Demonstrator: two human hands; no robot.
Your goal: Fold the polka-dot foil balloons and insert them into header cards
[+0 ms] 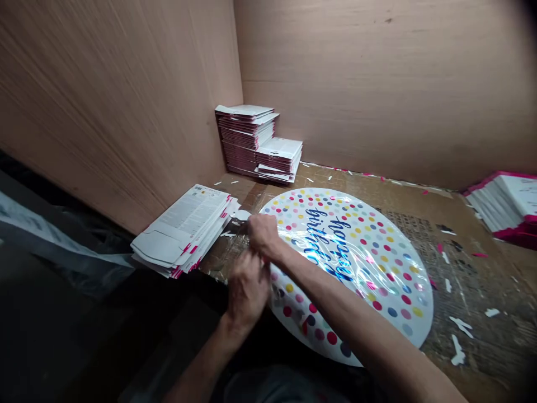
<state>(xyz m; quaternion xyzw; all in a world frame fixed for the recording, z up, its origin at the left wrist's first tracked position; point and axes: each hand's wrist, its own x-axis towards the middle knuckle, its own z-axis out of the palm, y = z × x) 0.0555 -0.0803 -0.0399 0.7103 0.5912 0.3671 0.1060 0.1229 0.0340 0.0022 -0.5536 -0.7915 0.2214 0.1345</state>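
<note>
A round foil balloon (377, 268), white with coloured dots and blue "happy birthday" lettering, lies flat under shiny creases and overhangs the near edge. At its left edge, my right hand (264, 232) is closed, its forearm crossing the balloon. A white tab (240, 215) sticks out past those fingers, apparently the balloon's neck. Just below, my left hand (247, 282) is also closed, close against the right hand and slightly blurred. A small bit of red shows between the hands. What the left fingers grip is hidden.
Printed white card sleeves (180, 229) are piled left of my hands. Taller stacks of sleeves (247, 140) stand in the back corner, and pink-edged ones (509, 204) at the right. Wooden panels (377, 84) enclose the cardboard-covered table (474, 291), which is strewn with paper scraps.
</note>
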